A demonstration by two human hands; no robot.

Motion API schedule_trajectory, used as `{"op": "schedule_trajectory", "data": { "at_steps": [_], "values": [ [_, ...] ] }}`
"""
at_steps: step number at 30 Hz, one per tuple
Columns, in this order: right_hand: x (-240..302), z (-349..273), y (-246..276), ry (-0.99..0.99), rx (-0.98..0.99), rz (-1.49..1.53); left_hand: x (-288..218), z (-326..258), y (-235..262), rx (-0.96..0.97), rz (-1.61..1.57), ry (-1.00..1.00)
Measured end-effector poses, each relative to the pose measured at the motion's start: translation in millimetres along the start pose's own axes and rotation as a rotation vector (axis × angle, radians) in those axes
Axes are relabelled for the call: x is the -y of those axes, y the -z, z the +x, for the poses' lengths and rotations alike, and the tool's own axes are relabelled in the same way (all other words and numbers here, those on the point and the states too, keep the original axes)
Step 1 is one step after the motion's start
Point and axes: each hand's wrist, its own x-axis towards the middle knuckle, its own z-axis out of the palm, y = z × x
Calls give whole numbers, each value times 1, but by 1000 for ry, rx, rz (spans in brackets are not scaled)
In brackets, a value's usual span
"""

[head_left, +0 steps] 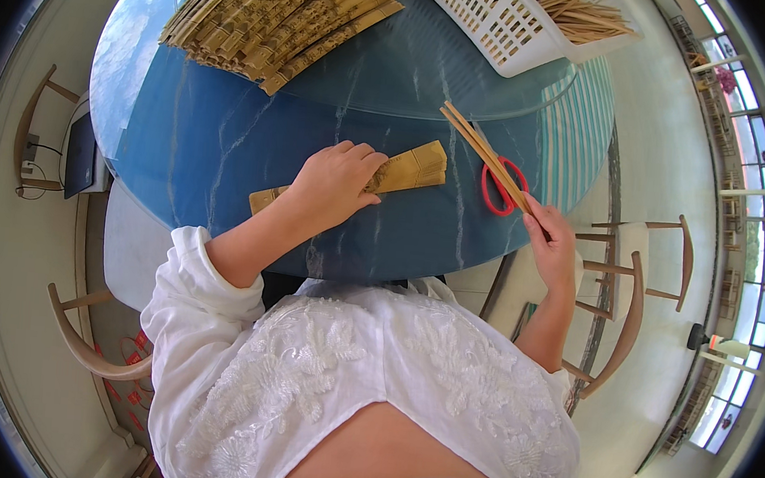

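Observation:
A flat gold sleeve [415,170] with a dark pattern lies slantwise on the blue table. Over its middle rests my left hand [338,182], fingers curled down and gripping it; the part beneath the palm is hidden. To the right, my right hand [549,234] is closed round the near ends of several wooden chopsticks [473,138], which point up and to the left. Scissors with red handles [521,174] lie on the table just beyond that hand, partly covered by the chopsticks.
Many gold patterned sleeves [283,15] are stacked in a fanned pile at the far left. A white slotted basket [505,46] with loose chopsticks [580,14] stands at the far right, on a raised glass turntable [394,87]. Wooden chairs [634,331] surround the round table [227,164].

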Motion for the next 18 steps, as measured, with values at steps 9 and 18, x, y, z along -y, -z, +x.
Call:
{"op": "schedule_trajectory", "data": {
  "at_steps": [9, 18],
  "values": [
    [5, 3, -3, 25, 14, 43, -2, -22, 1, 47, 86, 27],
    [10, 0, -4, 67, 16, 39, 9, -29, -1, 119, 193, -16]
  ]
}}
